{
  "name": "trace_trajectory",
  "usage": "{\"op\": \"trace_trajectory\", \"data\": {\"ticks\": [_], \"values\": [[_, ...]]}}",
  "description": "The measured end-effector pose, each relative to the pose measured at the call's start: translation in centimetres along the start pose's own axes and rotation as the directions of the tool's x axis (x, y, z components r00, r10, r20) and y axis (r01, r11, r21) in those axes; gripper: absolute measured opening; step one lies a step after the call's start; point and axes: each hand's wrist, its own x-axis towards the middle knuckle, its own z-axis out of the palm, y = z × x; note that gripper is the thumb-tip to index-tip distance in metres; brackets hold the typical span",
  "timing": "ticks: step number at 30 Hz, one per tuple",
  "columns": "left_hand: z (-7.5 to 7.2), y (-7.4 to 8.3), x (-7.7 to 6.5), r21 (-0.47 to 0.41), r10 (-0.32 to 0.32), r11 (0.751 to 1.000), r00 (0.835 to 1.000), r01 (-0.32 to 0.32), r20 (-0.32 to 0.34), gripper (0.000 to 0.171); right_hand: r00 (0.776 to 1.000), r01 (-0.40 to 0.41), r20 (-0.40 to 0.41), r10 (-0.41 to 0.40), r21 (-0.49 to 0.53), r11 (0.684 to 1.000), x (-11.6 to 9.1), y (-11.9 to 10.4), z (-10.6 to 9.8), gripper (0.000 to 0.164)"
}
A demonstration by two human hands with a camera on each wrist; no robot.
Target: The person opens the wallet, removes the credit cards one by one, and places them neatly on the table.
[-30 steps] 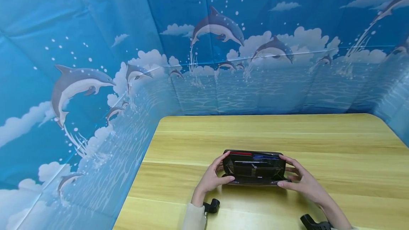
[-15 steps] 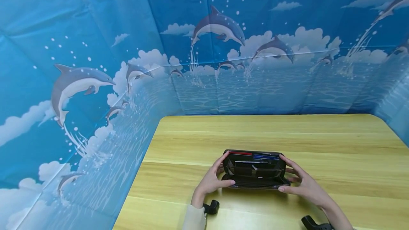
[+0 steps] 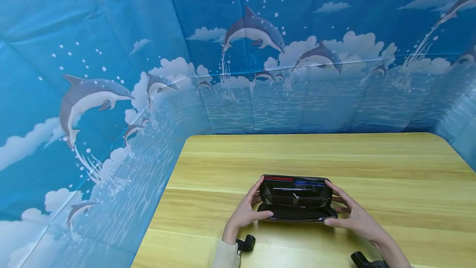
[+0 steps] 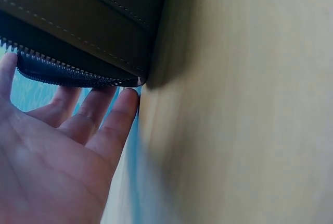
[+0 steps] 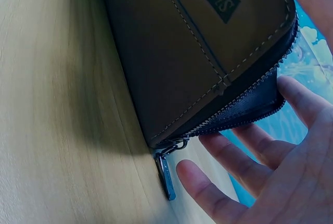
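Observation:
A dark brown zip-around wallet (image 3: 296, 201) stands unzipped on the table, its mouth gaping toward me. Inside, a red card edge (image 3: 278, 179) and blue card edges (image 3: 309, 183) show in the back slots, with a small zip pull on the middle pocket. My left hand (image 3: 245, 210) holds the left end, thumb on the near flap and fingers at the far side. At the other end my right hand (image 3: 355, 213) grips in the same way. Stitched leather and a metal zipper slider (image 5: 165, 177) hanging at the lower corner appear in the right wrist view.
The wood-grain table (image 3: 390, 164) extends around the wallet. Behind and to the left hangs a blue curtain (image 3: 156, 106) printed with dolphins. Black devices sit at the left wrist (image 3: 246, 243) and right wrist (image 3: 366, 260).
The wallet's near flap has come down toward me, so its mouth is wider and more of the inside shows. Both hands stay at its ends, thumbs slightly lower.

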Motion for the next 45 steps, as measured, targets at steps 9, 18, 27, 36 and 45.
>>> {"op": "trace_trajectory", "data": {"ticks": [9, 18, 27, 36, 45], "values": [[0.0, -0.3, -0.2, -0.042, 0.024, 0.999, 1.0, -0.024, -0.004, 0.098, 1.0, 0.009, 0.006, -0.009, -0.003, 1.0, 0.1, 0.1, 0.1, 0.097], [0.0, -0.3, 0.0, -0.023, -0.001, 1.0, 1.0, 0.001, -0.003, 0.1, 1.0, 0.001, 0.005, 0.0, -0.022, 1.0, -0.1, 0.1, -0.2, 0.095], [0.1, -0.3, -0.2, -0.005, -0.023, 1.0, 1.0, 0.023, 0.012, 0.104, 0.998, 0.06, 0.019, -0.058, -0.138, 0.989, -0.2, -0.4, -0.6, 0.092], [0.0, 0.0, -0.2, -0.006, -0.027, 1.0, 0.999, 0.027, 0.022, 0.107, 0.981, 0.184, -0.002, -0.193, -0.3, 0.936, 0.5, -2.5, -2.1, 0.069], [0.0, 0.1, -0.2, 0.0, -0.051, 0.999, 0.998, 0.051, 0.032, 0.107, 0.932, 0.214, -0.184, -0.312, -0.414, 0.885, 4.2, -5.9, -1.8, 0.01]]}}
